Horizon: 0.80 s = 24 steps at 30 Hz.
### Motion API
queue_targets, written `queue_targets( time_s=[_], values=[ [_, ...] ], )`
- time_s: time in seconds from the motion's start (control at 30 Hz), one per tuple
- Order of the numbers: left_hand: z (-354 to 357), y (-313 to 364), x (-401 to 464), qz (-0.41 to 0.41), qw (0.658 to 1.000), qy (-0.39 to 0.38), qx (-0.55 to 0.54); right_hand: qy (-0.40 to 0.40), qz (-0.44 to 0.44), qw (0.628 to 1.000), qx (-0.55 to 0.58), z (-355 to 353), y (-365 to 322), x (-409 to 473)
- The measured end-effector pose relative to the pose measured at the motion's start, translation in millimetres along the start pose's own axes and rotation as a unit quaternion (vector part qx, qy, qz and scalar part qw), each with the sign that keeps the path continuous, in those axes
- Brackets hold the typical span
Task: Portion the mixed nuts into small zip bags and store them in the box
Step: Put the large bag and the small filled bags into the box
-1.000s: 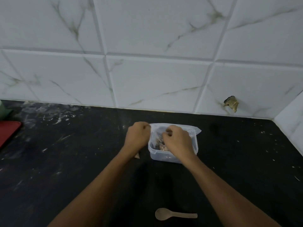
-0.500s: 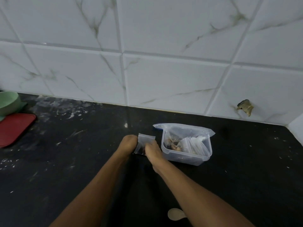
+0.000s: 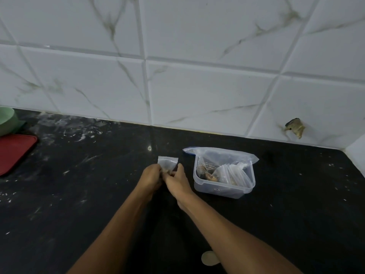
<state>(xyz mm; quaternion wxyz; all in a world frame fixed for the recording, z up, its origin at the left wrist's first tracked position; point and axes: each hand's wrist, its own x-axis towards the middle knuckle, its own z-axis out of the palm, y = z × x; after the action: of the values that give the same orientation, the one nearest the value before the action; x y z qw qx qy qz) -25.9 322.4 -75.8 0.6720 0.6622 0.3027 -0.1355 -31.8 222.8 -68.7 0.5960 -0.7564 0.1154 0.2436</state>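
Holding a small clear plastic zip bag [image 3: 167, 162] between them, the left hand [image 3: 151, 175] and the right hand [image 3: 177, 179] now sit over the black stone counter [image 3: 79, 194], just left of the clear plastic box [image 3: 224, 189]. A moment ago both hands were in the box. Now they are out of it, and the little bag has come out with them. I think this bag is the next one to fill or to zip shut, so the job is not done yet.

Both hands are curled closed on the bottom part of the bag, with the fingers pinching it from each side. The top of the bag sticks up, flat and see-through. Something brownish shows low in the bag, but it is too small to tell if it is nuts.

The box is square with round corners and thin, cloudy walls. It stands open, with no lid on it. Inside are more small bags [image 3: 233, 173] standing up, a few brown nuts [image 3: 210, 176], and a big crinkly clear bag [image 3: 221, 153] with a blue strip that hangs over the far rim.

The counter is dark and speckled, with white smudges. A pale wooden spoon [image 3: 209, 258] peeks out under the right arm. Far left lie a flat red lid [image 3: 13, 151] and a green bowl [image 3: 7, 120]. The wall has shiny white tiles [image 3: 197, 91] with grey lines.
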Motion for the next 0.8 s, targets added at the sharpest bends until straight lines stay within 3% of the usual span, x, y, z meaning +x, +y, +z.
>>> queue_targets(
  time_s=[0.17,0.33,0.43,0.53,0.8],
  values=[
    [1.0,18.1,-38.2,0.176,0.983,-0.043,0.042,0.023,-0.089,0.996,-0.015,-15.5,-17.7,-19.0],
    [29.1,50.2,-62.8,0.276,0.953,-0.090,0.086,0.078,-0.129,0.989,-0.007,-59.8,-48.0,-37.7],
    [51.4,60.2,-63.1,0.273,0.948,-0.131,0.101,0.113,-0.095,0.988,0.040,-93.2,-59.0,-39.0],
    [73.8,65.1,-60.5,0.266,0.937,-0.164,0.156,0.099,-0.056,0.990,0.087,-123.1,-62.2,-44.1],
    [101.5,52.7,-41.6,0.201,0.937,-0.155,0.239,0.112,0.042,0.993,0.003,-138.8,-39.1,-18.1]
  ],
)
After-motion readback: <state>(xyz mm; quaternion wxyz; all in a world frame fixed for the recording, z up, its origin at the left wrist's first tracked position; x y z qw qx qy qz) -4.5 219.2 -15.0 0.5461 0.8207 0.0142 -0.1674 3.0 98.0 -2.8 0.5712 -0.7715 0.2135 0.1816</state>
